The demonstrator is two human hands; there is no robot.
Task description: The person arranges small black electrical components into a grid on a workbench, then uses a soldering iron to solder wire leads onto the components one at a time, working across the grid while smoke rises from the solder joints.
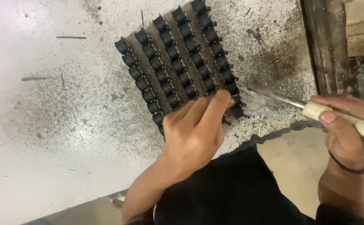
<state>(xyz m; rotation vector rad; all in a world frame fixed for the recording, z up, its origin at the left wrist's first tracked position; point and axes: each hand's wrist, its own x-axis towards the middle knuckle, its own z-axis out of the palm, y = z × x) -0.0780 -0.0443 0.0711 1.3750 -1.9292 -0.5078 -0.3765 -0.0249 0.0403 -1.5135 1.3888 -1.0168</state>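
Head view looks straight down on a white tabletop (44, 137) that is speckled with dark dust. A tray of small black parts (177, 58) lies flat on it, toward the far right part of the tabletop. The parts stand in five rows, and the long axis of each row runs from the far side toward the near right edge, slightly slanted. The near end of the tray is hidden under the left hand (194, 129), so I cannot see how the rows finish there.

The left hand rests on the near corner of the tray, with its fingers (215, 104) bent and pressing down on the last parts; the grip looks clenched on the tray's corner, but what is under the palm is not visible.

The right hand (348, 133) is at the right edge of the tabletop and closes around the pale handle of a brush (315, 109). This tool is long and thin. Its metal shaft points to the left and a little away, and its tip (250, 88) is just beside the tray's right corner. The far end of the handle, blue in colour, is cut off by the picture border.

A dark rusty metal post (323, 41) stands at the far right. Dark clothing (232, 187) fills the near middle.
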